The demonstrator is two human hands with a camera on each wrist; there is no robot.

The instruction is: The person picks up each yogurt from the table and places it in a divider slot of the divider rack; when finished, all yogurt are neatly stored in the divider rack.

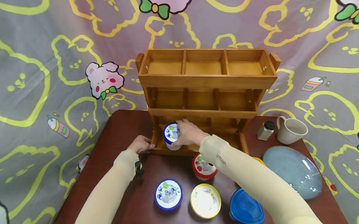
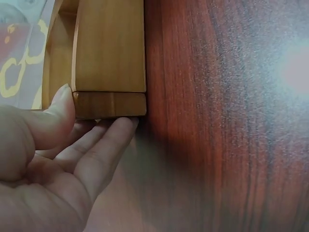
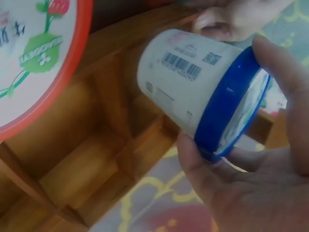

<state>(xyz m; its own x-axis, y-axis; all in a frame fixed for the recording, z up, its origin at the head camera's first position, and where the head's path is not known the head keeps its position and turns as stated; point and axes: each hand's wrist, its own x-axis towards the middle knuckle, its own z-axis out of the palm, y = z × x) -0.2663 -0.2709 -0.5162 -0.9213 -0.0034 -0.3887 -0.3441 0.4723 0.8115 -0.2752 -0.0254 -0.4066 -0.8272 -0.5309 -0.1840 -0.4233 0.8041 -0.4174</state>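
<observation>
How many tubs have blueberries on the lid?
2. One blueberry tub is in the right hand, at the lowest row of the wooden shelf; the other tub stands on the table, beside a yellow-rimmed tub. The right sleeve may hide more.

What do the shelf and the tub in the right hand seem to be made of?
Shelf: probably varnished wood, from its brown jointed boards and soft sheen.
Tub: plastic or coated paper, being smooth, white and printed; blue rim likely plastic, evenly coloured, slightly glossy.
</observation>
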